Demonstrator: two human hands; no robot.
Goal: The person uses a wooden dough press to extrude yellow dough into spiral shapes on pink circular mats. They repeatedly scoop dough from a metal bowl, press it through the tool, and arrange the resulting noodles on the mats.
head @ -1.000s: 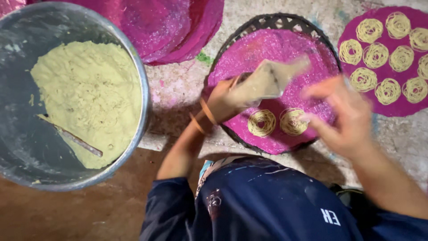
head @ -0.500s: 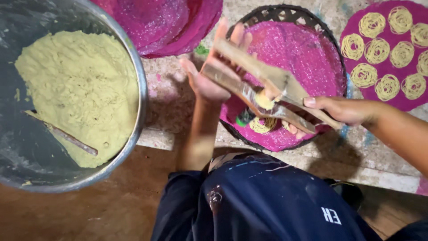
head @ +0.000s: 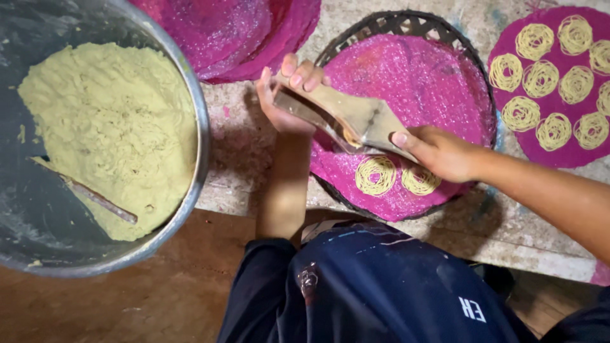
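A wooden two-handled dough press is held over a round woven tray lined with a pink mat. My left hand grips its left handle end and my right hand grips its right end. Two yellow noodle spirals lie on the pink mat just below the press. The press's underside is hidden.
A big metal bowl of yellow-green dough with a stick in it sits at left. Stacked pink mats lie at the top. Another pink mat with several spirals lies at right. My dark blue clothing fills the bottom.
The press has swung from a steep tilt to lie lower over the tray. My left hand moved right onto its end, and my right hand settled on the other end.
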